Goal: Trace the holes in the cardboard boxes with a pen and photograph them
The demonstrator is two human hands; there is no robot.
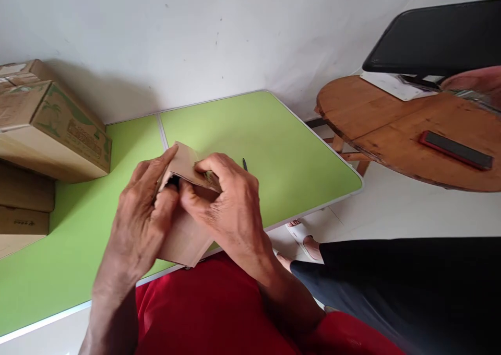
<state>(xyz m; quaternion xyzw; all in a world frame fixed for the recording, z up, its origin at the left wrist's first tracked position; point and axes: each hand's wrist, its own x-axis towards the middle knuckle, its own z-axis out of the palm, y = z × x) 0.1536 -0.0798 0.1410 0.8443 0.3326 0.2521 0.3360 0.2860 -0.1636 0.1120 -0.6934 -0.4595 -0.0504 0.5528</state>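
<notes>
Both my hands hold a small brown cardboard box (187,235) just above the near edge of the green table (274,151). My left hand (144,214) grips the box's left side, with fingers curled over its open top flap. From the right, my right hand (225,203) closes on the top flap and pinches it down. Something dark shows inside the box opening between my thumbs. A thin dark pen (245,164) lies on the table just beyond my right hand.
Stacked cardboard cartons (50,125) stand at the table's left end against the white wall. At the right, a round wooden table (407,125) carries a dark flat bar (456,150). Another person in dark trousers (391,282) sits close by, holding up a black phone (438,36).
</notes>
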